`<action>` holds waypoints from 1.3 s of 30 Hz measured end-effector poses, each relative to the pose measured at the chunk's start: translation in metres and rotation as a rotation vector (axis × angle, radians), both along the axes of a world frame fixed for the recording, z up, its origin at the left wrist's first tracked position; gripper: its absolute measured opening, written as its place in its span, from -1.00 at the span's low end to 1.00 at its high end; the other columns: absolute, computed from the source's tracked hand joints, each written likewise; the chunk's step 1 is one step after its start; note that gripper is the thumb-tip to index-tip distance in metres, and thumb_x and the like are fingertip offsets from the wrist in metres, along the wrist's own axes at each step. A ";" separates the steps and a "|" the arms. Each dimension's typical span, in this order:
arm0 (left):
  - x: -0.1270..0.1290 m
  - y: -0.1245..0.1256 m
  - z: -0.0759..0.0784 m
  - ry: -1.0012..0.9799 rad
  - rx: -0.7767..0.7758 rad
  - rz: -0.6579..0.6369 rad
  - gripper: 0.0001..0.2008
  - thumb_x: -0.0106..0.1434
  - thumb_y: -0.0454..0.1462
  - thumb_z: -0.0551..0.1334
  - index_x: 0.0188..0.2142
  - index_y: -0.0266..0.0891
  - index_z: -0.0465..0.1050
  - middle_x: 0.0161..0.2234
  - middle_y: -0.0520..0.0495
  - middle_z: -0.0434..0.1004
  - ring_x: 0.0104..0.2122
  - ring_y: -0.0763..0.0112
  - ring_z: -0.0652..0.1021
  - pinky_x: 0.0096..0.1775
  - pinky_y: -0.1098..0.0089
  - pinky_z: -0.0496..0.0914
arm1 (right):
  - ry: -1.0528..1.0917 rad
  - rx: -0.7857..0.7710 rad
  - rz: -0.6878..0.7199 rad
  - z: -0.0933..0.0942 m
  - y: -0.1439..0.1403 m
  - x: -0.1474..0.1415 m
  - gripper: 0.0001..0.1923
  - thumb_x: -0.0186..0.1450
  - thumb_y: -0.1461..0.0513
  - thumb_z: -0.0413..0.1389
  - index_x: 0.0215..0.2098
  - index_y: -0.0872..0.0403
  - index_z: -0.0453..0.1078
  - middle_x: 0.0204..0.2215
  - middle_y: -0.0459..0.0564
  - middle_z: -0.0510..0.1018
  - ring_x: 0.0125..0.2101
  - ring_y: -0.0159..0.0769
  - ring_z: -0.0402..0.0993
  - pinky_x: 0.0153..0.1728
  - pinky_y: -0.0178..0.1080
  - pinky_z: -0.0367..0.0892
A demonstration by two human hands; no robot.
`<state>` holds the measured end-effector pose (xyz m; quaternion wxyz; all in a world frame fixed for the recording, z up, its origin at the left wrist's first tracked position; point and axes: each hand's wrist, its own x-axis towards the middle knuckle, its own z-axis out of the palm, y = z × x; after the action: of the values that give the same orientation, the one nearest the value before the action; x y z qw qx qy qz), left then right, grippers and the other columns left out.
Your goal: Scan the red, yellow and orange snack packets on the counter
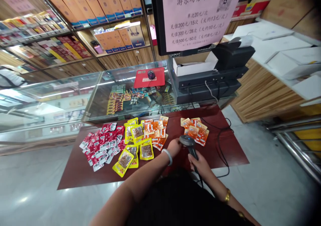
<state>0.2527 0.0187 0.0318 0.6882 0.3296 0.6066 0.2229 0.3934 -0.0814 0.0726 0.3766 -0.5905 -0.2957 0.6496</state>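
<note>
Toward the left edge of the dark red counter (82, 172) I see glossy red packets (101, 145) fanned in a loose heap, then flat yellow packets (132, 145) with brownish windows. My left hand (174, 147) reaches to the orange packets (156, 132) mid-counter, fingers curled at one; whether it grips, I cannot tell. My right hand (200, 164) is wrapped around the handle of a dark plastic barcode scanner (189, 144), beside a second orange pile (195, 130) near the right edge.
</note>
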 end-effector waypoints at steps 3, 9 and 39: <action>-0.040 -0.013 0.007 0.249 0.249 -0.169 -0.87 0.11 -0.27 0.34 -0.31 -0.23 0.57 -0.23 -0.19 0.58 -0.05 0.07 0.49 0.15 0.14 0.24 | 0.021 0.005 0.029 0.003 0.007 -0.004 -0.54 0.14 -0.12 0.20 -0.26 0.02 0.25 -0.68 -0.31 0.27 -0.74 -0.47 0.19 -0.68 -0.37 0.11; -0.112 -0.052 0.011 0.705 0.594 -0.444 -0.48 0.23 -0.27 0.22 0.20 -0.14 0.31 0.29 -0.20 0.22 0.31 0.13 0.18 0.31 0.11 -0.05 | 0.050 0.017 0.110 0.009 0.016 -0.026 -0.57 0.15 -0.11 0.20 -0.32 0.02 0.23 -0.66 -0.31 0.26 -0.74 -0.49 0.15 -0.67 -0.37 0.09; -0.092 -0.050 0.010 0.770 0.544 -0.393 -0.52 0.21 -0.29 0.22 0.13 -0.28 0.28 0.18 -0.41 0.24 0.20 -0.06 0.27 0.24 0.08 0.08 | 0.014 0.001 0.075 0.010 -0.012 -0.031 -0.55 0.12 -0.10 0.21 -0.26 0.03 0.26 -0.67 -0.32 0.27 -0.75 -0.50 0.16 -0.70 -0.39 0.12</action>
<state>0.1604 -0.0317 0.0418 0.3329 0.6632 0.6626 0.1014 0.3620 -0.0931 0.0829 0.3540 -0.5743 -0.3154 0.6674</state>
